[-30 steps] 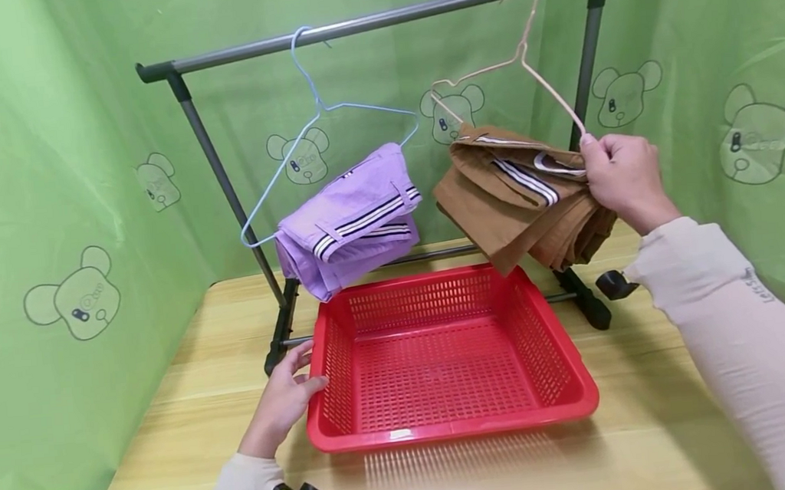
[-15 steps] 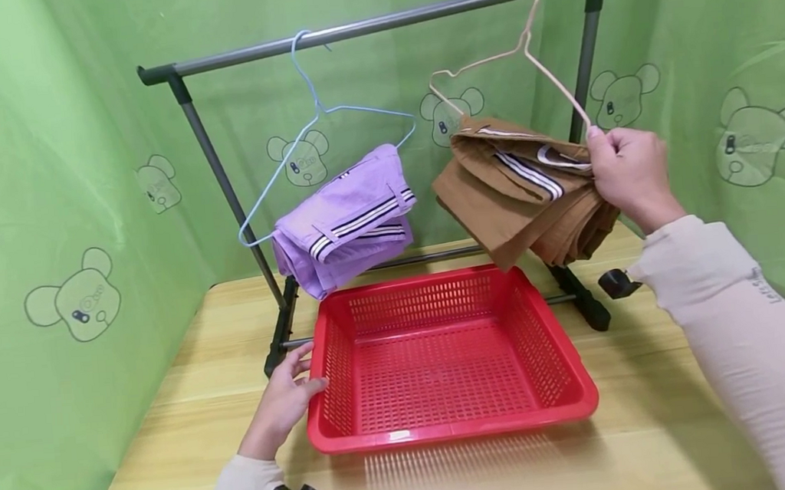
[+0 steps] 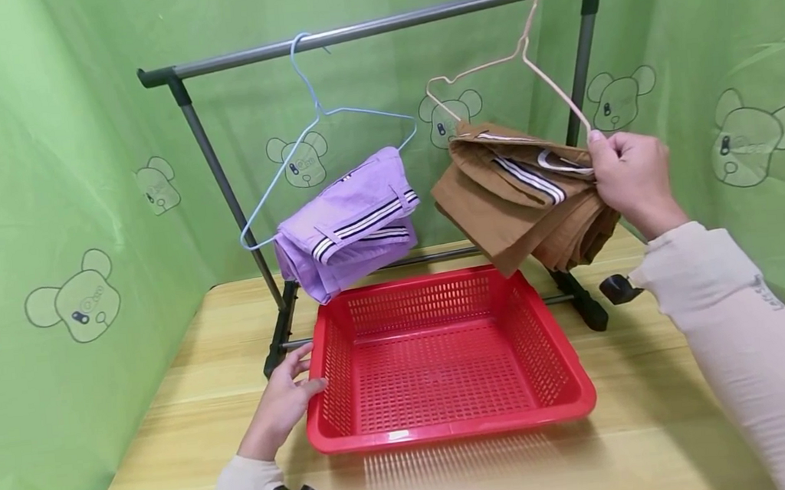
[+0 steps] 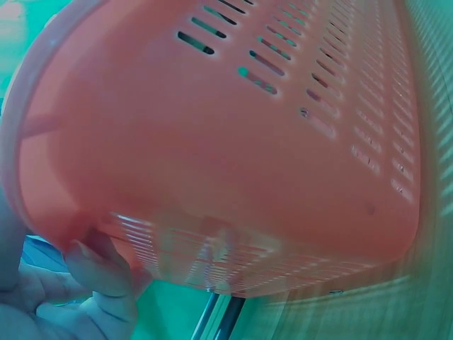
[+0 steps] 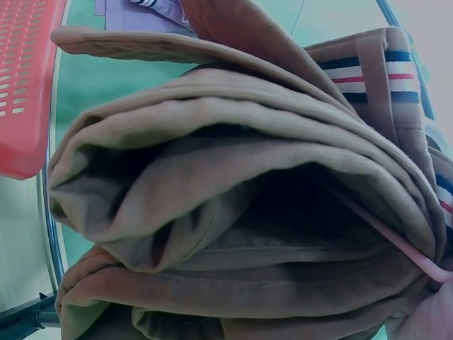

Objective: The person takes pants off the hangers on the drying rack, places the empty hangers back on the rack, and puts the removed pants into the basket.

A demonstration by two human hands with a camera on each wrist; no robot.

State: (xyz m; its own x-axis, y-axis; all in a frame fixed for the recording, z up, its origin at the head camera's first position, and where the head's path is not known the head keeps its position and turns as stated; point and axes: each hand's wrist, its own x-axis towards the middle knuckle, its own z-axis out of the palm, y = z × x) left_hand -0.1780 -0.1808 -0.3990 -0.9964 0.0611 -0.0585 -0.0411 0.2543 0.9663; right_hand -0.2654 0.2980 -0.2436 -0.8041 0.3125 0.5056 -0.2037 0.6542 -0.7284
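My right hand point(image 3: 629, 176) grips the folded brown trousers point(image 3: 513, 189) together with the right end of a beige wire hanger point(image 3: 545, 71). The hanger's hook is up at the grey rail point(image 3: 382, 23). In the right wrist view the brown trousers point(image 5: 233, 177) fill the frame as stacked folds with a striped waistband. My left hand point(image 3: 283, 400) rests with fairly straight fingers against the left wall of the red basket point(image 3: 449, 431), which sits on the table below the rail. The left wrist view shows the basket's point(image 4: 233, 142) outer wall very close, with fingers point(image 4: 92, 283) at its lower corner.
Folded purple trousers point(image 3: 349, 221) hang on a blue wire hanger point(image 3: 315, 105) at the rail's left half. The rack's left post point(image 3: 221, 181) and black right foot point(image 3: 584, 303) stand behind the basket. Green cloth walls enclose the wooden table point(image 3: 656, 424).
My right hand has shifted slightly right and up with the brown trousers and hanger; the hook rose at the rail, then settled a little. The left hand and basket have not moved.
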